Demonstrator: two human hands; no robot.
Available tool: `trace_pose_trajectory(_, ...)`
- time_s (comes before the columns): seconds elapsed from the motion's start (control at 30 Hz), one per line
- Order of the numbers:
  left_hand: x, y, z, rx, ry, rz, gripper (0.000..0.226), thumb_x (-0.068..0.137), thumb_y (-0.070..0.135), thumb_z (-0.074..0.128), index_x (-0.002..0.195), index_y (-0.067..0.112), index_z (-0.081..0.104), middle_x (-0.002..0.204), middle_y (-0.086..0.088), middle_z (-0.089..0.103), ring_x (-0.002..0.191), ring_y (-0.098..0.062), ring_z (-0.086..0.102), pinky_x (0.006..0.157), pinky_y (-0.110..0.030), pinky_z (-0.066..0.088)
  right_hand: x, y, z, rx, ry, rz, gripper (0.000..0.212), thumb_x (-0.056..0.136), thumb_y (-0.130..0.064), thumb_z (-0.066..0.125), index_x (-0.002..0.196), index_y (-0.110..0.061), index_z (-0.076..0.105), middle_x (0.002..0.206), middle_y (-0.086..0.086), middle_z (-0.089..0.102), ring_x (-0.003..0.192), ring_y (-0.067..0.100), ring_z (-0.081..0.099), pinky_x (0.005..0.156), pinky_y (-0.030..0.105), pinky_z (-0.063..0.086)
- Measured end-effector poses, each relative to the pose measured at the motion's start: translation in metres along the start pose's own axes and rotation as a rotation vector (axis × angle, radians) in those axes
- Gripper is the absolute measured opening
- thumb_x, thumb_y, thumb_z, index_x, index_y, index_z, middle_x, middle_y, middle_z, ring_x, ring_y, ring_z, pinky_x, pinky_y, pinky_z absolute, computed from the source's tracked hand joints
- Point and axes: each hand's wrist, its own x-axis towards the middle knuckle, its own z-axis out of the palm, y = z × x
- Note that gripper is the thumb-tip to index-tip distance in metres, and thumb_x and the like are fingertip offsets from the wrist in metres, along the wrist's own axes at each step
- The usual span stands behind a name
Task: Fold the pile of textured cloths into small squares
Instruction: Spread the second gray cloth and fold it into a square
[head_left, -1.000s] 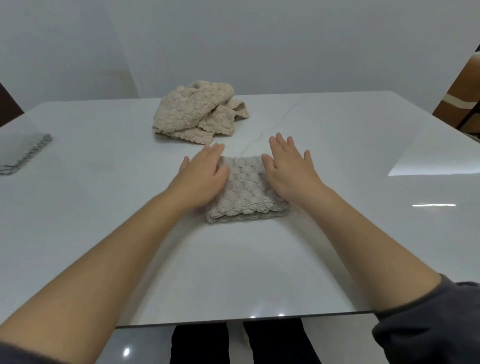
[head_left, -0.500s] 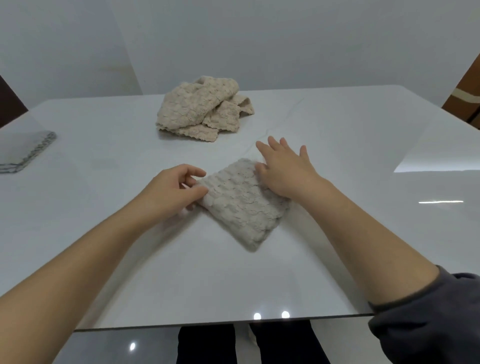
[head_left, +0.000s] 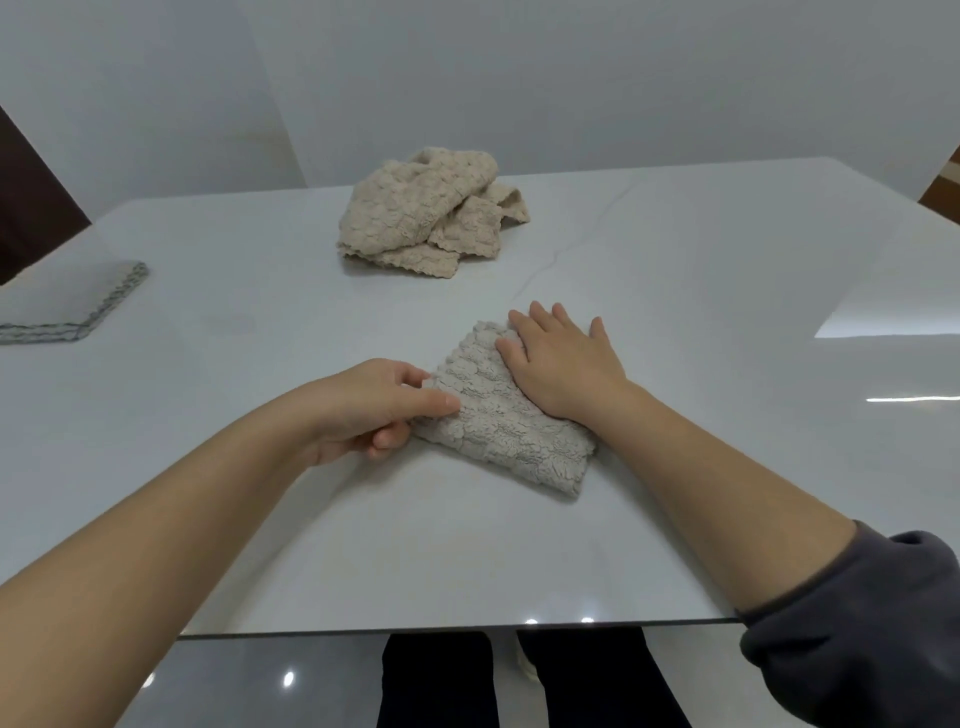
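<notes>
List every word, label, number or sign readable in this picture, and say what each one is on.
None: there is no readable text anywhere in view. No print, tag or logo shows on the folded cloth, the pile of cloths, the grey-edged cloth, the table or the sleeve.

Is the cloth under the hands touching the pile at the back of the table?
No, a stretch of bare table separates the folded cloth from the pile.

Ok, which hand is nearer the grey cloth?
Left. The left hand grips the beige cloth at its edge, right of the grey cloth; the right hand presses that beige cloth farther right.
</notes>
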Motion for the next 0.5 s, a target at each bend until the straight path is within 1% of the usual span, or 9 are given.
trace_pose_trajectory(0.07, 0.001, 0.001, -0.001, 0.019, 0.066, 0.007, 0.013, 0.088, 0.021, 0.066, 0.091, 0.013, 0.056, 0.049, -0.001, 0.039, 0.034, -0.010, 0.028, 0.035, -0.017, 0.023, 0.000, 0.000, 0.000, 0.000, 0.012, -0.003, 0.057, 0.100, -0.050, 0.013, 0.148, -0.023, 0.028, 0.155, 0.000, 0.028, 0.146, 0.023, 0.016, 0.113, 0.058, 0.014)
trace_pose_trajectory(0.13, 0.003, 0.001, 0.000, -0.033, 0.147, 0.054, 0.018, 0.087, 0.018, 0.068, 0.097, 0.011, 0.055, 0.056, -0.001, 0.046, 0.034, -0.009, 0.029, 0.035, -0.018, 0.025, 0.000, 0.000, 0.000, 0.003, 0.012, -0.001, 0.057, 0.101, -0.050, 0.013, 0.148, -0.023, 0.028, 0.156, 0.000, 0.027, 0.147, 0.023, 0.015, 0.114, 0.058, 0.013)
trace_pose_trajectory(0.2, 0.003, 0.000, 0.003, -0.044, 0.142, 0.073, 0.020, 0.087, 0.018, 0.068, 0.099, 0.010, 0.054, 0.057, 0.001, 0.043, 0.036, -0.009, 0.027, 0.036, -0.018, 0.023, 0.000, 0.000, 0.001, 0.005, 0.008, 0.001, 0.057, 0.101, -0.050, 0.013, 0.148, -0.023, 0.029, 0.156, 0.000, 0.026, 0.147, 0.023, 0.015, 0.114, 0.058, 0.012)
trace_pose_trajectory(0.27, 0.003, -0.002, 0.005, 0.009, 0.084, 0.067, 0.018, 0.089, 0.022, 0.067, 0.094, 0.011, 0.054, 0.058, 0.000, 0.034, 0.040, -0.010, 0.025, 0.038, -0.019, 0.021, 0.000, -0.001, 0.000, 0.002, 0.015, -0.001, 0.057, 0.100, -0.050, 0.013, 0.146, -0.023, 0.032, 0.154, 0.000, 0.030, 0.145, 0.023, 0.018, 0.113, 0.058, 0.014)
trace_pose_trajectory(0.3, 0.003, -0.003, 0.005, 0.031, 0.080, 0.062, 0.018, 0.089, 0.024, 0.067, 0.092, 0.011, 0.054, 0.058, 0.000, 0.033, 0.040, -0.011, 0.026, 0.038, -0.019, 0.022, 0.000, -0.001, 0.000, 0.001, 0.019, -0.001, 0.056, 0.100, -0.050, 0.014, 0.145, -0.023, 0.034, 0.152, 0.000, 0.032, 0.144, 0.022, 0.020, 0.112, 0.058, 0.015)
trace_pose_trajectory(0.37, 0.004, -0.005, 0.004, 0.049, 0.125, 0.060, 0.022, 0.087, 0.027, 0.068, 0.084, 0.011, 0.053, 0.055, -0.002, 0.035, 0.039, -0.012, 0.030, 0.038, -0.019, 0.026, 0.000, -0.001, 0.000, 0.000, 0.023, -0.002, 0.056, 0.100, -0.049, 0.014, 0.144, -0.022, 0.036, 0.150, 0.000, 0.034, 0.143, 0.022, 0.021, 0.112, 0.058, 0.016)
trace_pose_trajectory(0.43, 0.004, -0.008, 0.001, 0.056, 0.181, 0.058, 0.027, 0.086, 0.028, 0.069, 0.076, 0.013, 0.050, 0.050, -0.002, 0.039, 0.036, -0.012, 0.033, 0.038, -0.018, 0.026, 0.000, -0.001, 0.000, 0.003, 0.018, -0.002, 0.056, 0.100, -0.049, 0.014, 0.144, -0.022, 0.035, 0.151, 0.001, 0.033, 0.143, 0.023, 0.020, 0.112, 0.058, 0.015)
trace_pose_trajectory(0.5, 0.003, -0.015, -0.003, 0.018, 0.235, 0.062, 0.026, 0.085, 0.024, 0.071, 0.076, 0.013, 0.050, 0.046, 0.003, 0.044, 0.034, -0.011, 0.033, 0.037, -0.018, 0.025, -0.001, -0.001, -0.001, 0.000, 0.008, 0.000, 0.057, 0.100, -0.049, 0.013, 0.145, -0.022, 0.034, 0.153, 0.001, 0.031, 0.145, 0.023, 0.018, 0.113, 0.059, 0.014)
